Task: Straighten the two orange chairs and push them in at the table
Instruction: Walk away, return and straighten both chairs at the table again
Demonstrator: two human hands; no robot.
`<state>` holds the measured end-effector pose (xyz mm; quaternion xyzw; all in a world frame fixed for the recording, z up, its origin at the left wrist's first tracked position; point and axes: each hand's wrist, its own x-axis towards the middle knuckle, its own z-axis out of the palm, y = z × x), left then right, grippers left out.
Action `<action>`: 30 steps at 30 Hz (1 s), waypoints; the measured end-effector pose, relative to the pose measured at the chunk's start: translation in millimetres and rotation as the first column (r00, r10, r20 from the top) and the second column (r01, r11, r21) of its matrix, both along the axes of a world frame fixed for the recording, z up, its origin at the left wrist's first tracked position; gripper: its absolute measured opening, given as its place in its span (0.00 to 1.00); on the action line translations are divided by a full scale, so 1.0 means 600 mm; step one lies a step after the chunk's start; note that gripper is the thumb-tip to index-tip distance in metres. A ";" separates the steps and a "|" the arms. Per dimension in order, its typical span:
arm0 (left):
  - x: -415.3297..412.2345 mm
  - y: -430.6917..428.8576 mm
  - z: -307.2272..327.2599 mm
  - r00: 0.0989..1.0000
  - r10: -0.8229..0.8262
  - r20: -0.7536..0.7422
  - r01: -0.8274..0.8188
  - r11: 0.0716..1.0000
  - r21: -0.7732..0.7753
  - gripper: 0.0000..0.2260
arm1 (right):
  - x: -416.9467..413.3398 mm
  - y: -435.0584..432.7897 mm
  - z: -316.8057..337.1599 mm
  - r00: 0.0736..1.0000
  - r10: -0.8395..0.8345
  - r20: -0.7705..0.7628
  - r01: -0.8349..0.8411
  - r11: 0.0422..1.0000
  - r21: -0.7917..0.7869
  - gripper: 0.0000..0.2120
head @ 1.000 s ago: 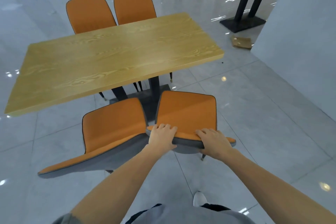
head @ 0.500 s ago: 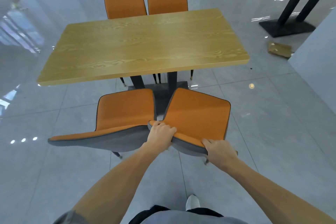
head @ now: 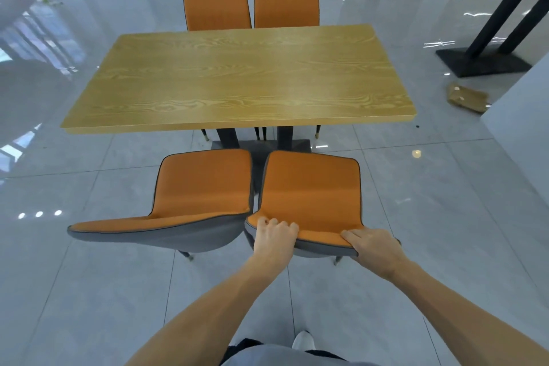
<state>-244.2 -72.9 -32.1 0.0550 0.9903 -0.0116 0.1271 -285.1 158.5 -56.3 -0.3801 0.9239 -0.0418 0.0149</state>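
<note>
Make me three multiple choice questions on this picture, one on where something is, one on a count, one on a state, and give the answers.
1. Where do both hands rest?
A. on the tabletop
B. on the top edge of the near right chair's back
C. on the near left chair's seat

2. How many orange chairs show?
A. two
B. three
C. four

3. What state is the near right chair in?
A. pushed fully under the table
B. held, short of the table
C. lying on its side

Answers:
B: left hand and right hand grip the near right chair.
C: two near, two beyond the table.
B: its seat sits clear of the table edge.
</note>
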 end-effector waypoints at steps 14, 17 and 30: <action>-0.031 0.012 -0.010 0.997 0.005 -0.082 0.001 0.997 0.077 0.16 | -0.076 0.015 -0.002 0.979 0.138 -0.148 -0.158 0.978 -0.138 0.20; -0.044 0.005 -0.015 0.993 -0.001 -0.121 0.011 0.996 0.086 0.15 | -0.089 0.010 0.001 0.977 0.141 -0.163 -0.165 0.975 -0.148 0.19; -0.034 0.010 -0.030 0.998 -0.015 -0.067 0.019 0.999 0.050 0.14 | -0.076 0.015 -0.009 0.987 0.105 -0.126 -0.115 0.991 -0.071 0.19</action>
